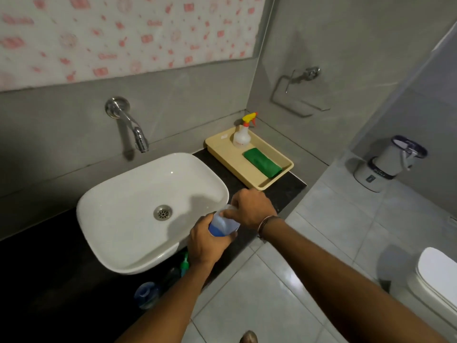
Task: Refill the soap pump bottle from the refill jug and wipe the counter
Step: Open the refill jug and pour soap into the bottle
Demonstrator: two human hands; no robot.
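Note:
A translucent refill jug (223, 227) holding blue liquid stands at the counter's front edge, just right of the basin. My left hand (205, 246) wraps around its body. My right hand (249, 209) grips its top, hiding the cap or mouth. Nearer to me on the dark counter (289, 188) stands a small clear bottle with blue liquid (146, 294), seen from above. A green pump part (184, 263) lies beside it, partly behind my left forearm. A folded green cloth (262, 162) lies in the yellow tray (230, 157).
A white basin (118, 219) fills the counter's middle under a wall tap (133, 129). A spray bottle with a yellow trigger (243, 134) stands in the tray's back corner. The tiled floor, a small bin (388, 164) and a toilet (437, 276) are on the right.

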